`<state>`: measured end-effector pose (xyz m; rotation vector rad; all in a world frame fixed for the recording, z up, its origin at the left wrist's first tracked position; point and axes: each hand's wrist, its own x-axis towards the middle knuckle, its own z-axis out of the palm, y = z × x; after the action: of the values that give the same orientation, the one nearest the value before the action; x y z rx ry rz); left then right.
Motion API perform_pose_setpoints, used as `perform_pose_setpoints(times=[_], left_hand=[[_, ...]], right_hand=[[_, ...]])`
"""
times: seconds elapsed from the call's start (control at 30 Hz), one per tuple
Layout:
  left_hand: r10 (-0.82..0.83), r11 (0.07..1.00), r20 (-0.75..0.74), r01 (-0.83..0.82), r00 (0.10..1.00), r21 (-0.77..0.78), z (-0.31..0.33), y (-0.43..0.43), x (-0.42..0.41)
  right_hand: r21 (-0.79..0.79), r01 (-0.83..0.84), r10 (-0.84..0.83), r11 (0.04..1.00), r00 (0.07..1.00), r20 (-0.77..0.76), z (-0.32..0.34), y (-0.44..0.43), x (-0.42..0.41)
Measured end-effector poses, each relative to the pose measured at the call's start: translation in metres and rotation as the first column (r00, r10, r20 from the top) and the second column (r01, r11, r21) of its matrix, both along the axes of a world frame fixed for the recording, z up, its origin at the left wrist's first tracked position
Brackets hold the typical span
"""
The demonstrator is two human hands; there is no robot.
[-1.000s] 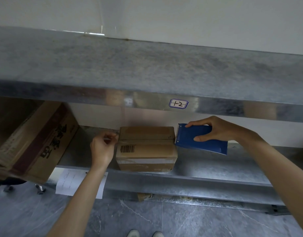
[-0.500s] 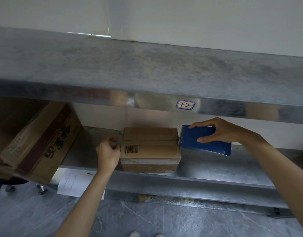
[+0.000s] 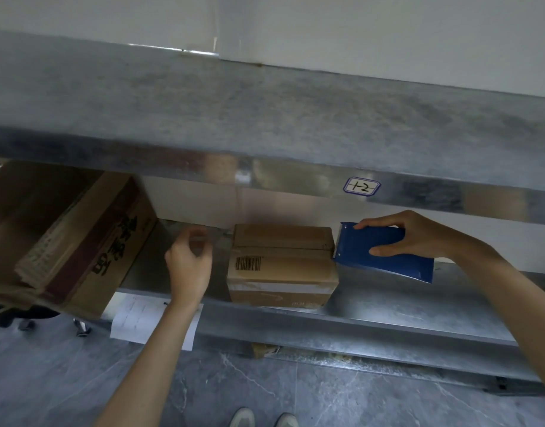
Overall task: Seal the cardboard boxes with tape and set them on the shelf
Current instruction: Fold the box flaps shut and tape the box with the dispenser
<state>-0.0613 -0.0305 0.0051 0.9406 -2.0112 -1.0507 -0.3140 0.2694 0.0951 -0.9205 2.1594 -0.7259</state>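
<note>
Hands first, from the head view: my left hand (image 3: 189, 263) hangs just left of the cardboard box (image 3: 282, 272), apart from it, fingers loosely curled and a bit blurred, nothing in them that I can see. Right hand (image 3: 419, 238) grips the blue tape dispenser (image 3: 385, 257), its toothed end touching the box's right top edge. Box sits on the lower shelf (image 3: 403, 306), near the front lip. Risk, as I judge it: with nothing bracing the box, a tug to cut the tape could drag it sideways or peel the strip. Box's long axis runs left to right along the shelf, barcode (image 3: 248, 263) up; dispenser points left
</note>
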Motion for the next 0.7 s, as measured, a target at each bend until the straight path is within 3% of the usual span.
perform_pose_setpoints(times=[0.37,0.7], left_hand=[[-0.14,0.99,-0.067,0.141,0.988,0.026,-0.019,0.009,-0.012],[-0.131,0.991,-0.042,0.13,0.991,-0.012,-0.026,0.005,-0.013]], right_hand=[[-0.001,0.012,-0.012,1.0,1.0,0.006,0.0,0.002,0.002],[-0.016,0.022,-0.023,1.0,0.999,-0.027,-0.003,0.002,0.002]])
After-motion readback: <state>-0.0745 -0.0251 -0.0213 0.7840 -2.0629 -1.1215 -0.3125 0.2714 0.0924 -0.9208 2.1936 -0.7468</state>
